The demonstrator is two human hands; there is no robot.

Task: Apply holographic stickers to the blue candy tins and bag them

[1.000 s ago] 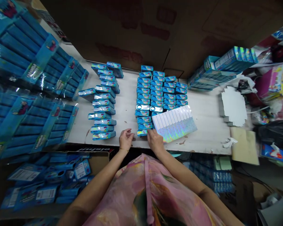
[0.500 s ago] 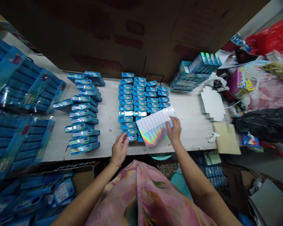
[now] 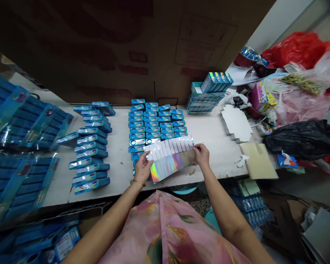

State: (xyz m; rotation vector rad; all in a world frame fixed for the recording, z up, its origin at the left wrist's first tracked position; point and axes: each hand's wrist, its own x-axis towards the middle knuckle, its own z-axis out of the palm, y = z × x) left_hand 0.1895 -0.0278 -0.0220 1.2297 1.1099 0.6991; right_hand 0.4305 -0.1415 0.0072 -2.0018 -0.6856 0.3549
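A shiny holographic sticker sheet (image 3: 169, 159) with a row of pale strips along its far half is held up between both hands. My left hand (image 3: 143, 168) pinches its left end, and my right hand (image 3: 201, 154) grips the right end. Beneath and beyond the sheet, small blue boxes (image 3: 152, 124) stand in several columns with their narrow ends up. The sheet hides the nearest of them. More blue boxes (image 3: 91, 153) lean in a row on the left of the table.
Clear-wrapped stacks of blue packs (image 3: 24, 121) fill the far left. A large cardboard box (image 3: 112, 55) walls off the back. Back right are stacked blue boxes (image 3: 206, 97), white card cutouts (image 3: 237, 124) and a black plastic bag (image 3: 302, 139). Blue packages (image 3: 63, 244) lie below left.
My left hand has come up from beside the boxes and taken the sheet's left end. The sheet now lies straighter across, held at both ends. The whole view has shifted.
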